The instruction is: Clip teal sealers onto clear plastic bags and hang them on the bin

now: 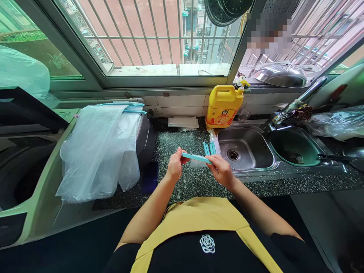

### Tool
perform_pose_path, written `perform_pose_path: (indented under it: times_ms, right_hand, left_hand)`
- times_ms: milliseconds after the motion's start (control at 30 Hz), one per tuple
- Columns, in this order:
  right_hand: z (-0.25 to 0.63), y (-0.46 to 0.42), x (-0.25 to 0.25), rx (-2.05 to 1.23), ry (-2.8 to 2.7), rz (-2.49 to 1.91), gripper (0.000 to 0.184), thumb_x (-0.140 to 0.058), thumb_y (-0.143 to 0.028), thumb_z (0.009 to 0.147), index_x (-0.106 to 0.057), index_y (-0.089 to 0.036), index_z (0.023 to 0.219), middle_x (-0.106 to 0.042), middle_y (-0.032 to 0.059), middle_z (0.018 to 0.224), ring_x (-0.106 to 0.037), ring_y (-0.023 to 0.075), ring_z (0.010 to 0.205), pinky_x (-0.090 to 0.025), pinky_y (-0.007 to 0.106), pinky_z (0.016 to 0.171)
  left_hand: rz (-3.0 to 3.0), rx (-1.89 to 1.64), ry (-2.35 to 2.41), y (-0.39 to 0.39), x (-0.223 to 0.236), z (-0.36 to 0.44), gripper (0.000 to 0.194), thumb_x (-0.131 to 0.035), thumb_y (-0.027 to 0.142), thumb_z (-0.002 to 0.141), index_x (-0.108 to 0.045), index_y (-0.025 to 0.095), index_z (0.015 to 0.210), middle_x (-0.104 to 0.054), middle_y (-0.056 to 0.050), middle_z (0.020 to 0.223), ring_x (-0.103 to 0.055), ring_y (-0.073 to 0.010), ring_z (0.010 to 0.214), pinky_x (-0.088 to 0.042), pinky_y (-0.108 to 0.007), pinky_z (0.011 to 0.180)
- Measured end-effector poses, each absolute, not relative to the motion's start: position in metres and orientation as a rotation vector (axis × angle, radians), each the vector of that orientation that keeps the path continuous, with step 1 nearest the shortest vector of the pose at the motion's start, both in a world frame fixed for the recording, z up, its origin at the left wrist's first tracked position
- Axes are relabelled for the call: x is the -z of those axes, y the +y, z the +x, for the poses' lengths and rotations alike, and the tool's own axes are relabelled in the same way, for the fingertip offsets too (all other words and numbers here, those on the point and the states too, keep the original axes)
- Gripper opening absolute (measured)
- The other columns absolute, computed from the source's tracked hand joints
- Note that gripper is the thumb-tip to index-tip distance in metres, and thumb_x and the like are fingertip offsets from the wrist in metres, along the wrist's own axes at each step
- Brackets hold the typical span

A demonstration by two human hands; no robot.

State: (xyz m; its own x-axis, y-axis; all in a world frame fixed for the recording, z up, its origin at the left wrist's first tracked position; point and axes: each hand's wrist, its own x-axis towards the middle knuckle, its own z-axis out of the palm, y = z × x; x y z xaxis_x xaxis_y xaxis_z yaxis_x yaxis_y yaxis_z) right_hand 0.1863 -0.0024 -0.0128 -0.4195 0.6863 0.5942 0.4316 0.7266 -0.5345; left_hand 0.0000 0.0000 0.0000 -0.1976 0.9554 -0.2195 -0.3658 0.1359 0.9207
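Observation:
Over the counter, a light-blue plastic bag sealing clip (196, 157), long and narrow, spans between my two hands. My left hand (175, 163) pinches its left end between thumb and fingers. The right end is pinched in my right hand (221, 170). Just below the strip shows a bit of translucent plastic (197, 164); whether it is attached cannot be told. Several more blue clips (209, 148) lie on the counter behind my right hand, beside the sink. To the left hangs a pile of clear plastic bags (96, 155) with blue strips (135, 111) along their upper edges.
The speckled counter (170, 142) runs to a steel sink (241, 146) with a tap (297, 102) and a green basin (295, 146). A yellow jug (224, 104) stands behind the sink. An open washing machine (34, 163) is at far left. A strainer (224, 11) hangs above.

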Motion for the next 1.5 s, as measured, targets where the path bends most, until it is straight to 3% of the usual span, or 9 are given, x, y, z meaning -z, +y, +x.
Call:
perform_pose_path:
  times_ms: [367, 567, 700, 800, 1000, 1100, 1233, 1400, 1500]
  right_hand:
    - [0.182, -0.003, 0.011, -0.324, -2.08, -0.797, 0.026, -0.046, -0.016, 0.087, -0.056, -0.019, 0.111, -0.06, 0.0076, 0.09, -0.058, 0.0156, 0.083, -0.051, 0.029, 0.071]
    - [0.163, 0.003, 0.056, -0.488, -2.164, -0.921, 0.02, -0.044, -0.024, 0.089, -0.06, -0.018, 0.097, -0.061, 0.0062, 0.08, -0.058, 0.0159, 0.074, -0.049, 0.028, 0.066]
    - [0.153, -0.001, 0.084, -0.6, -2.091, -1.044, 0.02, -0.045, -0.026, 0.088, -0.062, -0.016, 0.092, -0.063, 0.006, 0.077, -0.058, 0.016, 0.071, -0.048, 0.027, 0.063]
    - [0.154, -0.003, 0.087, -0.66, -2.059, -1.072, 0.021, -0.046, -0.029, 0.087, -0.063, -0.018, 0.093, -0.064, 0.0057, 0.079, -0.059, 0.0165, 0.073, -0.048, 0.028, 0.065]
    - [0.157, -0.005, 0.074, -0.722, -1.981, -1.102, 0.022, -0.047, -0.031, 0.086, -0.064, -0.019, 0.094, -0.065, 0.0047, 0.08, -0.06, 0.0167, 0.074, -0.048, 0.029, 0.066]
    - [0.155, -0.008, 0.07, -0.734, -1.943, -1.094, 0.02, -0.048, -0.029, 0.086, -0.064, -0.019, 0.094, -0.065, 0.0051, 0.083, -0.061, 0.0168, 0.076, -0.049, 0.029, 0.068]
    - [0.152, -0.012, 0.067, -0.752, -1.908, -1.08, 0.02, -0.049, -0.027, 0.085, -0.064, -0.019, 0.095, -0.066, 0.0052, 0.085, -0.062, 0.0166, 0.079, -0.05, 0.029, 0.069]
    - [0.154, -0.013, 0.063, -0.785, -1.81, -1.096, 0.022, -0.049, -0.03, 0.084, -0.064, -0.02, 0.097, -0.068, 0.0054, 0.09, -0.062, 0.0174, 0.083, -0.051, 0.031, 0.072]
    - [0.157, -0.015, 0.065, -0.84, -1.708, -1.156, 0.023, -0.049, -0.035, 0.084, -0.062, -0.02, 0.096, -0.067, 0.0041, 0.087, -0.061, 0.0154, 0.072, -0.05, 0.028, 0.062]
  left_hand:
    - [0.608, -1.376, 1.057, -0.002, 0.012, -0.003, 0.045, -0.049, 0.057, 0.076, -0.047, 0.017, 0.054, -0.038, 0.004, 0.044, -0.036, -0.0076, 0.042, -0.033, -0.024, 0.047]
    - [0.801, -1.336, 1.44, -0.005, 0.079, -0.029, 0.051, -0.034, 0.059, 0.082, -0.055, 0.017, 0.061, -0.056, -0.004, 0.06, -0.053, -0.0153, 0.061, -0.043, -0.031, 0.071]
    - [1.119, -1.075, 1.969, -0.023, 0.122, -0.066, 0.037, -0.039, 0.047, 0.085, -0.059, 0.019, 0.07, -0.064, -0.008, 0.084, -0.054, -0.0235, 0.092, -0.026, -0.047, 0.099]
    - [1.189, -0.858, 2.159, -0.032, 0.133, -0.08, 0.027, -0.045, 0.038, 0.084, -0.06, 0.02, 0.071, -0.065, -0.01, 0.089, -0.05, -0.0266, 0.101, -0.013, -0.055, 0.103]
    - [1.212, -1.2, 1.642, -0.03, 0.109, -0.053, 0.039, -0.04, 0.051, 0.082, -0.063, 0.019, 0.081, -0.065, -0.009, 0.095, -0.053, -0.0223, 0.099, -0.034, -0.039, 0.095]
    - [1.073, -1.154, 1.27, -0.027, 0.092, -0.032, 0.045, -0.053, 0.06, 0.071, -0.064, 0.017, 0.08, -0.066, -0.007, 0.086, -0.057, -0.0201, 0.085, -0.042, -0.033, 0.082]
    - [0.893, -1.121, 1.18, -0.025, 0.078, -0.017, 0.045, -0.069, 0.057, 0.055, -0.063, 0.015, 0.07, -0.066, -0.005, 0.075, -0.057, -0.0175, 0.072, -0.043, -0.029, 0.069]
    - [0.84, -1.158, 1.178, -0.019, 0.069, -0.009, 0.043, -0.07, 0.055, 0.054, -0.064, 0.014, 0.064, -0.063, -0.003, 0.064, -0.051, -0.0131, 0.06, -0.04, -0.025, 0.059]
    - [0.838, -1.172, 1.198, -0.018, 0.064, -0.005, 0.039, -0.07, 0.052, 0.054, -0.063, 0.014, 0.06, -0.06, 0.0, 0.058, -0.047, -0.0108, 0.055, -0.037, -0.023, 0.055]
